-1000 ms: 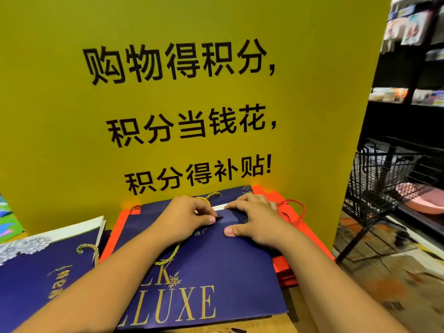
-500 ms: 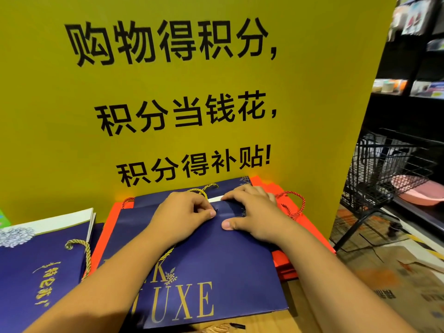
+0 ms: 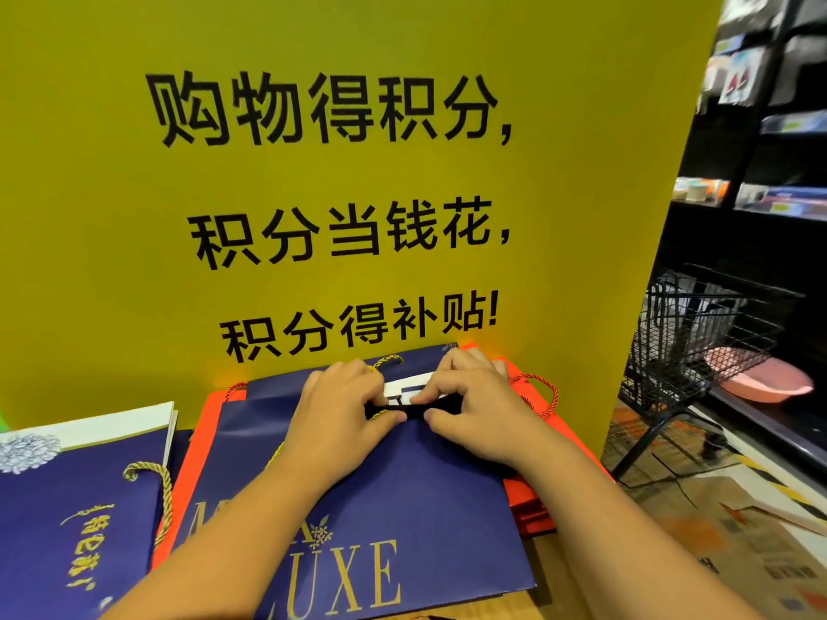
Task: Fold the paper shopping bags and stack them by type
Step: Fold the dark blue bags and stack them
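Only the person's two arms and hands show. The left forearm and right forearm are bare along all their visible length, from the lower edge of the view to the wrists. Both look smooth and rounded, and the wide lens makes them broad near the edge and narrow toward the wrists. The left hand and right hand are bare too, with full backs and shortish fingers. Low knuckles ridge the left hand. The right thumbnail looks short and plain; blur hides finer detail.
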Demonstrator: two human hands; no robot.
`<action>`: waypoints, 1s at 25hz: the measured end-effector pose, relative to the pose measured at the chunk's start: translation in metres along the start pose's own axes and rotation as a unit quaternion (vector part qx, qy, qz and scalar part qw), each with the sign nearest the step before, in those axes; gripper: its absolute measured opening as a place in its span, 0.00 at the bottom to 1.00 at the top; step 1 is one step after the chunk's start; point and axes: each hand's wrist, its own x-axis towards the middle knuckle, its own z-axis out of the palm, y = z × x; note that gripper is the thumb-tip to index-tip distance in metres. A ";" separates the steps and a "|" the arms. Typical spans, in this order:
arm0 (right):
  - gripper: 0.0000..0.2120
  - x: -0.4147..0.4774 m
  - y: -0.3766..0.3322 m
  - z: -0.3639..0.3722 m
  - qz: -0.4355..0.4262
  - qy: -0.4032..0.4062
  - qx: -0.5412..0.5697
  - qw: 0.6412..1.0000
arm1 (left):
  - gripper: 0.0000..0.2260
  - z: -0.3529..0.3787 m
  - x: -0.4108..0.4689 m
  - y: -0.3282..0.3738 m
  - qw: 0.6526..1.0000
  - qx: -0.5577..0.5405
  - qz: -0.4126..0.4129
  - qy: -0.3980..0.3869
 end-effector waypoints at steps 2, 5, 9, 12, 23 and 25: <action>0.12 0.012 -0.011 -0.011 0.046 -0.033 -0.025 0.998 | 0.22 0.002 0.000 0.000 1.000 -0.013 0.009 0.021; 0.14 0.036 -0.026 -0.027 0.113 -0.121 -0.127 0.978 | 0.24 0.003 -0.002 0.000 0.999 -0.019 0.018 0.031; 0.05 0.053 -0.033 -0.027 0.098 -0.242 -0.067 0.963 | 0.26 0.004 -0.002 -0.001 0.999 -0.016 0.029 0.035; 0.07 0.061 -0.035 -0.018 0.080 -0.291 -0.025 0.953 | 0.20 0.010 -0.003 -0.005 0.999 0.018 0.036 0.024; 0.04 0.070 -0.014 -0.023 0.135 -0.069 -0.030 0.988 | 0.14 -0.002 0.002 -0.002 0.999 0.044 -0.002 -0.006; 0.04 0.071 -0.002 -0.037 0.171 0.020 0.039 0.984 | 0.15 -0.002 0.002 -0.002 0.999 0.044 -0.014 -0.020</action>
